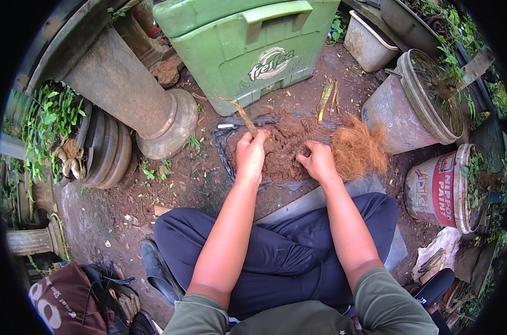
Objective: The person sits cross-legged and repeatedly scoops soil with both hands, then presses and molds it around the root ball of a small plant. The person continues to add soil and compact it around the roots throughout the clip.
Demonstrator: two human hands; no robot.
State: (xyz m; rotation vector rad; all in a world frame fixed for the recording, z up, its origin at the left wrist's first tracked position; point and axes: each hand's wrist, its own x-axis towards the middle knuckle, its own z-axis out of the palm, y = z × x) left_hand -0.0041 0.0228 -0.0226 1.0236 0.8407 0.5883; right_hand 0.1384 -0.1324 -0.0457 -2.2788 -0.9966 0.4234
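A heap of wet brown soil [290,134] lies on a dark plastic sheet [225,162] in front of my crossed legs. My left hand [250,158] is closed round the lower part of a thin, tapering, light-brown stick [242,114], whose tip points up and away to the left. Over the right side of the soil, my right hand [319,163] has its thumb and fingers drawn together; whatever is between them is too small to make out. Close beside that hand sits a fluffy clump of orange-brown fibre [357,148], like coconut fibre.
A green plastic cooler box [225,61] stands just beyond the soil. To the right are a white bucket [387,120] and a paint bucket [432,192]. On the left are a stone pillar [119,84] and a dark ribbed pot [111,151]. Yellowish leaf strips [324,100] lie behind the fibre.
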